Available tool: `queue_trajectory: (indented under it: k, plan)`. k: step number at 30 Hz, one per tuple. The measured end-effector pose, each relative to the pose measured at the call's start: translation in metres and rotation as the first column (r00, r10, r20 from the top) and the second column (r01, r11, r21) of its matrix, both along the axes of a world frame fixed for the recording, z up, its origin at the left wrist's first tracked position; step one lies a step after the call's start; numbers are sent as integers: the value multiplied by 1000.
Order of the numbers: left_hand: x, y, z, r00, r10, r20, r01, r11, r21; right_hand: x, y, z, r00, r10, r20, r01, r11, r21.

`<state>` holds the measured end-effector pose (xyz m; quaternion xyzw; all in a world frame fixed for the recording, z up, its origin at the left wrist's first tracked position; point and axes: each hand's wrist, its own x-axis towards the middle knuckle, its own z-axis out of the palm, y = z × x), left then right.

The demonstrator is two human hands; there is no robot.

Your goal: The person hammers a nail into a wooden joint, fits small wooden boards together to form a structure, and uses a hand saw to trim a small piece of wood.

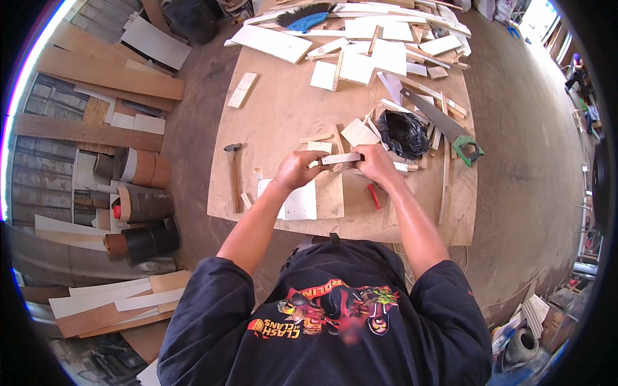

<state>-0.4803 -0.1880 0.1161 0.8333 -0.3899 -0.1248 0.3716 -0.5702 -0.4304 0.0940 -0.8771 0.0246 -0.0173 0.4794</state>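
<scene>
Between my two hands a short wooden strip (pixel 341 158) is held level above the work table (pixel 264 103). My left hand (pixel 299 169) is closed on its left end, and my right hand (pixel 377 163) grips the right end. Beneath and just in front of them lie small wood offcuts (pixel 360 132) and a white board (pixel 299 201) with small dark marks. To the left of my left hand rests a hammer (pixel 235 177) with a wooden handle. A red-handled tool (pixel 374 196) lies close below my right hand; its kind is unclear.
Past my right hand sit a black plastic bag (pixel 404 134) and a green-handled handsaw (pixel 444 122). White board scraps (pixel 389 56) and a blue brush (pixel 308 19) are heaped at the table's far end. Rolls of sheet material (pixel 147 202) and planks (pixel 109 76) line the left side.
</scene>
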Motion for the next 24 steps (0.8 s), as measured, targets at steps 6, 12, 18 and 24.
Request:
queue_trajectory:
  k: [6, 12, 18, 24]
  plan:
    - [10, 52, 48, 987, 122, 103, -121, 993, -17, 37, 42, 65, 995, 98, -8, -98, 990, -100]
    - [24, 106, 84, 964, 125, 237, -127, 992, -4, 61, 94, 131, 985, 166, -44, -172, 951, -258]
    - [43, 146, 101, 983, 119, 138, -118, 993, -20, 75, 141, 169, 982, 153, -114, -185, 914, -362]
    - [61, 180, 107, 995, 99, 28, -96, 992, -77, 89, 177, 189, 982, 126, -142, -172, 907, -385]
